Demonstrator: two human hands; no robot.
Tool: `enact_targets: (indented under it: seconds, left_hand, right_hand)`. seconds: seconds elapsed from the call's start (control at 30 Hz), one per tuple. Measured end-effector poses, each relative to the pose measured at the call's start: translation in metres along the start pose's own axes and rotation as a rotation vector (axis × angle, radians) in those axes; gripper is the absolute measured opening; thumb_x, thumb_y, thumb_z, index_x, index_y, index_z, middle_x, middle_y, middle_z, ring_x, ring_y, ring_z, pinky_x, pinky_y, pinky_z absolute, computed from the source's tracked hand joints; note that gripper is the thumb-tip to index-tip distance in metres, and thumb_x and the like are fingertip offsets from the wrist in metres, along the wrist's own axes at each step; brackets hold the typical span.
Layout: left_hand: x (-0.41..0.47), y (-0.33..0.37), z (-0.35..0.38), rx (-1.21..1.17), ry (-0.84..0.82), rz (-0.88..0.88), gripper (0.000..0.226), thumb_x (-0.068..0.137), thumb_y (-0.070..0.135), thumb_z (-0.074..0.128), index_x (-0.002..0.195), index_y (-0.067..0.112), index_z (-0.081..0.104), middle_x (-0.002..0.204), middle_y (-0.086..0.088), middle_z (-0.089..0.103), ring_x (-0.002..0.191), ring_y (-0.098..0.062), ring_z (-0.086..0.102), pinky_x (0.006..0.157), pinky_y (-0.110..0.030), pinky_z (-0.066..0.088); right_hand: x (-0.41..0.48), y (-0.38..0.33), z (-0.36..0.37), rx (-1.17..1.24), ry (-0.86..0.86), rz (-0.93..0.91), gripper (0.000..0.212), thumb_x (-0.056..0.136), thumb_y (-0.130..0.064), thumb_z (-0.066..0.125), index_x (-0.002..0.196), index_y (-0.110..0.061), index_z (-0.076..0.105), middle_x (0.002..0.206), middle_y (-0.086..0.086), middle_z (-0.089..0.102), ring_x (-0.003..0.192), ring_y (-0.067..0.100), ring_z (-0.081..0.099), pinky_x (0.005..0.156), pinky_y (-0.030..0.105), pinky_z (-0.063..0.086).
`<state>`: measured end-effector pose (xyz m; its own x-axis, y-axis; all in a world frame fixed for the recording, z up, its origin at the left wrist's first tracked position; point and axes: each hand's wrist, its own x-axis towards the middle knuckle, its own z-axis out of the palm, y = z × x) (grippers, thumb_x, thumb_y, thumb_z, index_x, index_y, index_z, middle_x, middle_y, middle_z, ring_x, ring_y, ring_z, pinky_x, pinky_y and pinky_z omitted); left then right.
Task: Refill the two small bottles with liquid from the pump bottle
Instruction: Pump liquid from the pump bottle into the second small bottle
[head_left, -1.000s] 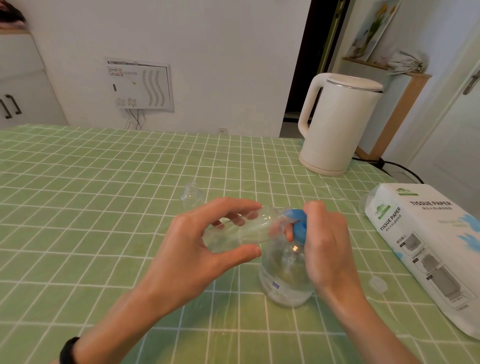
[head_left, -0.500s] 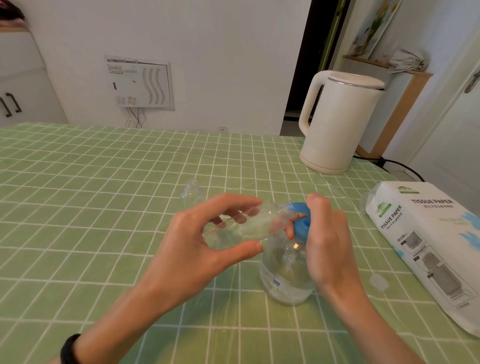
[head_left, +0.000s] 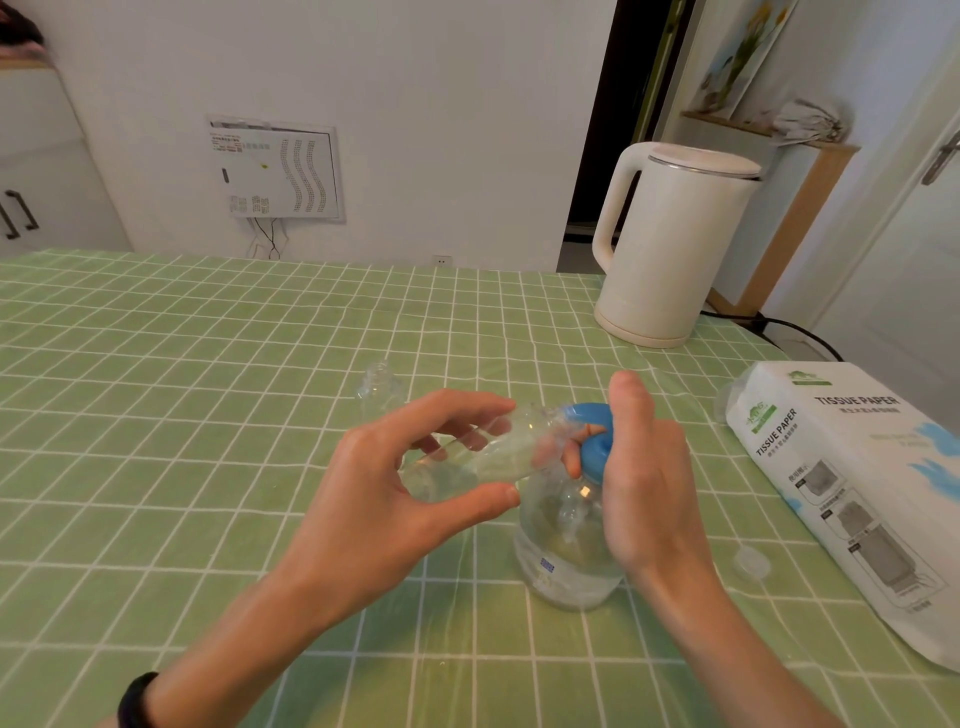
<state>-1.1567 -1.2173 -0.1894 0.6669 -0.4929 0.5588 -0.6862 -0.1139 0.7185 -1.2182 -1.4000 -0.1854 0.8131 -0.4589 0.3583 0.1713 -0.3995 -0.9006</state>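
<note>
My left hand (head_left: 410, 483) pinches a clear small bottle (head_left: 483, 457) between the thumb below and the fingers curled over the top. The bottle lies almost on its side in the air, its mouth turned to the right and meeting the nozzle of the blue pump head (head_left: 592, 441). A little clear liquid sits in its lower end, near my palm.

My right hand (head_left: 649, 478) is curled round that pump head from the right side. One fingertip shows just under the nozzle, and my forefinger stands up behind the blue top. The clear pump bottle (head_left: 566, 551) stands upright on the green checked tablecloth (head_left: 208, 415), right below the small bottle, partly filled.

The second small bottle (head_left: 379, 389) stands upright and uncapped on the cloth, just beyond my left fingers and apart from them. A small clear cap (head_left: 750, 564) lies on the cloth to the right of my right wrist, beside a pack of tissue paper (head_left: 857, 467). A cream electric kettle (head_left: 670, 244) stands at the far right of the table. A black wristband (head_left: 135, 699) is on my left wrist.
</note>
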Motion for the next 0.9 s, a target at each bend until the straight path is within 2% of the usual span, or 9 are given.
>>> enact_targets:
  seconds: [0.1,0.23,0.37,0.47,0.57,0.63,0.73,0.83,0.9]
  left_hand:
    - [-0.0001,-0.0003,0.0002,-0.001,0.002,-0.002,0.050,0.075,0.044,0.081,0.123,0.040,0.068,0.113,0.025,0.074,0.105,-0.008,0.071,0.085,-0.025,0.054]
    - [-0.0003,-0.0008,-0.0002,0.004,-0.006,0.000,0.050,0.075,0.045,0.081,0.124,0.040,0.068,0.114,0.025,0.074,0.106,-0.008,0.071,0.086,-0.026,0.054]
    - [-0.0006,-0.0010,0.0009,0.006,-0.019,-0.006,0.050,0.075,0.045,0.081,0.123,0.040,0.068,0.114,0.024,0.074,0.106,-0.008,0.071,0.086,-0.026,0.054]
    - [-0.0009,-0.0009,0.0013,-0.002,-0.020,-0.005,0.050,0.075,0.044,0.081,0.123,0.039,0.069,0.113,0.023,0.074,0.105,-0.009,0.071,0.086,-0.023,0.054]
    - [-0.0007,-0.0005,0.0016,-0.014,-0.015,-0.008,0.050,0.074,0.044,0.081,0.122,0.038,0.069,0.112,0.023,0.075,0.104,-0.009,0.071,0.086,-0.022,0.054]
    - [-0.0006,-0.0003,0.0014,-0.024,-0.005,-0.011,0.049,0.074,0.044,0.081,0.122,0.038,0.069,0.112,0.023,0.075,0.104,-0.009,0.072,0.086,-0.023,0.054]
    - [-0.0006,-0.0001,0.0008,-0.026,-0.001,-0.011,0.050,0.074,0.043,0.081,0.122,0.037,0.069,0.112,0.023,0.075,0.104,-0.009,0.072,0.086,-0.025,0.054]
    - [-0.0001,0.0004,0.0008,-0.028,-0.001,-0.014,0.050,0.074,0.043,0.082,0.122,0.037,0.069,0.112,0.022,0.075,0.104,-0.010,0.072,0.086,-0.027,0.055]
    - [-0.0001,0.0008,0.0006,-0.024,-0.002,-0.014,0.050,0.074,0.044,0.081,0.122,0.038,0.069,0.113,0.023,0.075,0.104,-0.011,0.072,0.085,-0.027,0.055]
  right_hand:
    - [0.0003,0.0010,-0.0005,-0.003,-0.006,-0.011,0.075,0.098,-0.062,0.020,0.044,-0.018,0.050,0.054,-0.006,0.069,0.046,0.000,0.053,0.051,0.010,0.040]
    - [0.0015,0.0012,-0.0023,0.002,-0.012,0.006,0.067,0.089,-0.055,0.028,0.050,-0.006,0.052,0.065,0.012,0.074,0.056,0.017,0.062,0.055,0.025,0.045]
    - [0.0026,0.0001,-0.0032,-0.033,-0.014,-0.019,0.054,0.085,-0.046,0.028,0.045,-0.022,0.056,0.067,0.012,0.075,0.060,0.034,0.057,0.056,0.038,0.043]
    - [0.0030,0.0000,-0.0033,-0.031,-0.014,-0.009,0.052,0.084,-0.045,0.028,0.046,-0.018,0.051,0.067,0.007,0.077,0.063,0.036,0.061,0.058,0.042,0.045]
    - [0.0024,-0.0010,-0.0025,-0.041,-0.021,0.021,0.058,0.085,-0.051,0.029,0.048,-0.014,0.053,0.067,0.016,0.073,0.068,0.044,0.061,0.062,0.049,0.046]
    - [0.0012,-0.0014,-0.0023,-0.038,-0.013,0.026,0.066,0.089,-0.056,0.028,0.050,-0.008,0.052,0.064,0.015,0.071,0.064,0.039,0.062,0.061,0.042,0.048]
    - [0.0002,-0.0008,-0.0016,-0.061,-0.007,0.015,0.074,0.093,-0.061,0.024,0.052,-0.005,0.052,0.061,0.008,0.071,0.054,0.021,0.061,0.053,0.024,0.046]
    - [0.0013,-0.0013,-0.0018,-0.048,-0.005,0.010,0.067,0.091,-0.056,0.027,0.050,-0.009,0.051,0.065,0.014,0.072,0.065,0.037,0.063,0.059,0.036,0.046]
    - [0.0022,-0.0018,-0.0019,-0.028,-0.005,0.000,0.061,0.088,-0.052,0.028,0.049,-0.011,0.051,0.066,0.014,0.073,0.065,0.032,0.065,0.059,0.034,0.046]
